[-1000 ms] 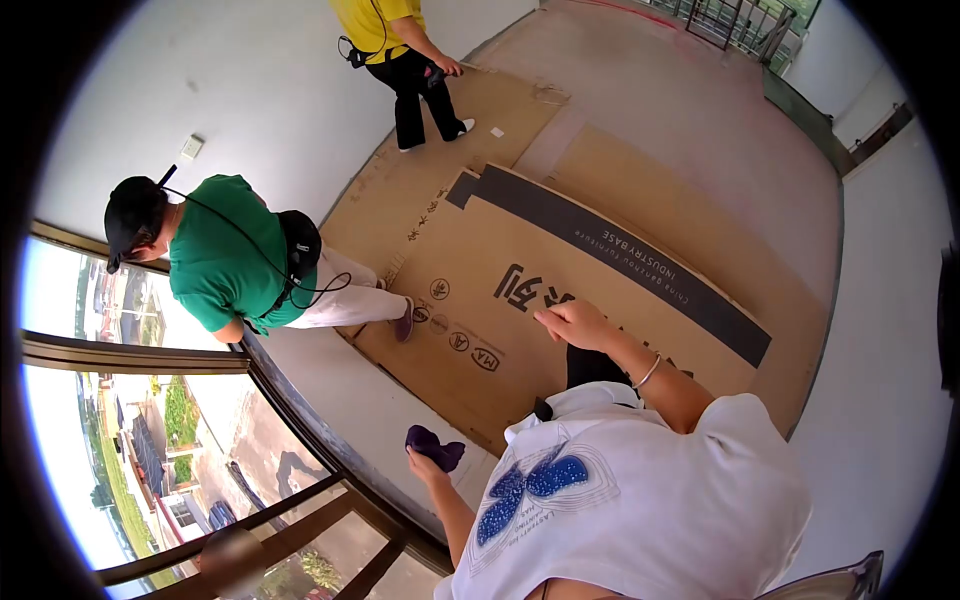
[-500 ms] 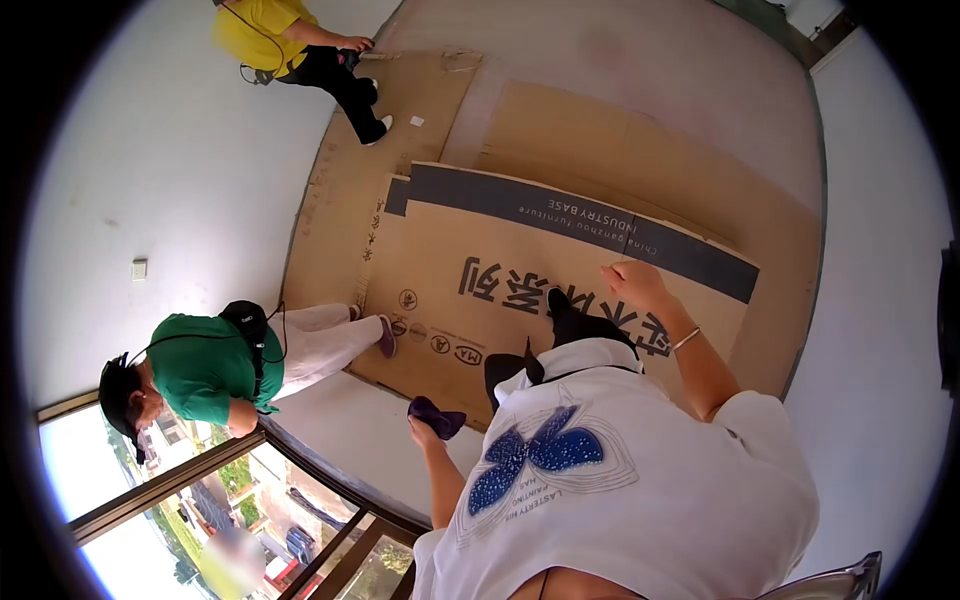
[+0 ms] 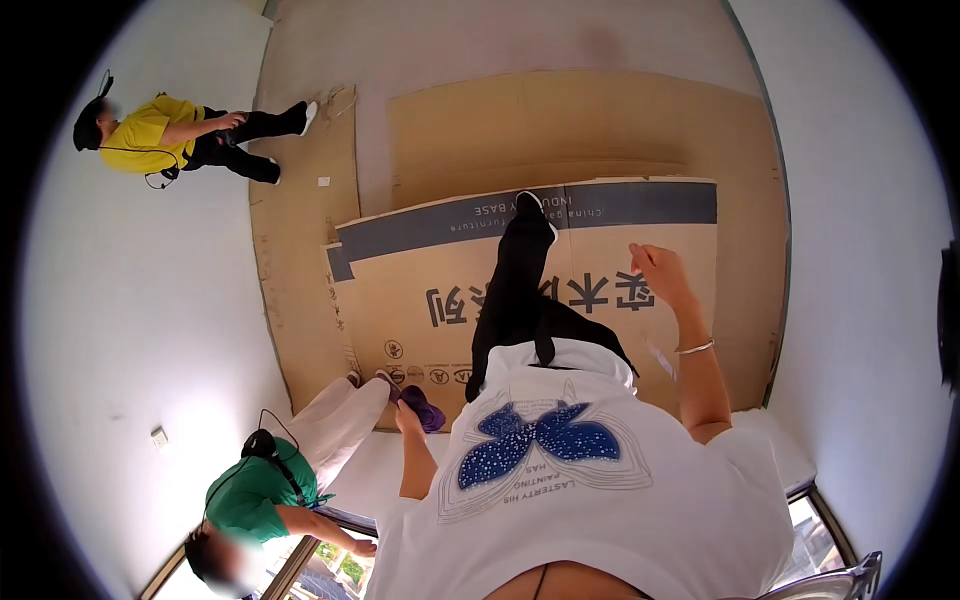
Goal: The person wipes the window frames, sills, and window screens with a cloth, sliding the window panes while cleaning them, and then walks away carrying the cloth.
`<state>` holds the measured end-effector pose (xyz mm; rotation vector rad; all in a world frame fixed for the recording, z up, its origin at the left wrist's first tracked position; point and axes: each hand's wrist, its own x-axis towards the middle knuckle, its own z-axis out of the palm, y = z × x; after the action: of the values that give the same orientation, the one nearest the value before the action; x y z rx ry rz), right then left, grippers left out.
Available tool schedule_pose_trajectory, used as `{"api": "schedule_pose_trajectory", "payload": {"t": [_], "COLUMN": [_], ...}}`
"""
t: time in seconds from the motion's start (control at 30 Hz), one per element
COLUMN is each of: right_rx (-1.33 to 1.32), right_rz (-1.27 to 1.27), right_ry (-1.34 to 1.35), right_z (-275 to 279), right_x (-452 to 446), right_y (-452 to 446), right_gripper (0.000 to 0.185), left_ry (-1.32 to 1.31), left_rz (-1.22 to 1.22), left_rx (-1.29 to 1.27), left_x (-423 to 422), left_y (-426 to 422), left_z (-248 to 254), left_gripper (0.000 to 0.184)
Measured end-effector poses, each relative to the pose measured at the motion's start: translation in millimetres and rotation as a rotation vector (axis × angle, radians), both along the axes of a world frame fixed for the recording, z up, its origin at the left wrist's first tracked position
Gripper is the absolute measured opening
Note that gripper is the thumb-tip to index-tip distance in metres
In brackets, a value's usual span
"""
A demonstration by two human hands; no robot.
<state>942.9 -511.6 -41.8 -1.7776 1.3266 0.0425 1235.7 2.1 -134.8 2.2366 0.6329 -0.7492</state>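
Note:
A crumpled purple cloth (image 3: pixel 422 408) is gripped in my left hand (image 3: pixel 408 418), held low beside my body. My right hand (image 3: pixel 662 272) is raised out in front on the other side, fingers curled into a loose fist with nothing showing in it, and a bangle (image 3: pixel 695 347) circles that wrist. Below both hands lies a large flattened cardboard sheet (image 3: pixel 590 245) with a dark printed band and big black characters. One of my feet (image 3: pixel 535 205) rests on that dark band.
More cardboard (image 3: pixel 540 120) covers the floor ahead. A person in yellow (image 3: pixel 150 135) stands by the left wall, and a person in green (image 3: pixel 255 495) is close on my left near the windows (image 3: pixel 330 565). A white wall (image 3: pixel 850 250) runs along the right.
I have stepped forward, one foot now on the dark band. My view has turned, and the people on the left appear lower. The purple cloth stays in my left hand; my right hand stays curled.

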Motion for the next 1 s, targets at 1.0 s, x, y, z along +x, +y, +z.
{"api": "schedule_pose_trajectory", "payload": {"t": [1.0], "right_rx": [0.106], "right_rz": [-0.621], "right_ry": [-0.004], "right_z": [22.6], "right_x": [-245.9], "right_y": [-233.2], "right_gripper": [0.023], "left_ry": [-0.140], "left_rz": [-0.653], "left_rx": [0.071], "left_x": [96.0], "left_y": [-530.4], "left_z": [39.3], "left_gripper": [0.057]}}
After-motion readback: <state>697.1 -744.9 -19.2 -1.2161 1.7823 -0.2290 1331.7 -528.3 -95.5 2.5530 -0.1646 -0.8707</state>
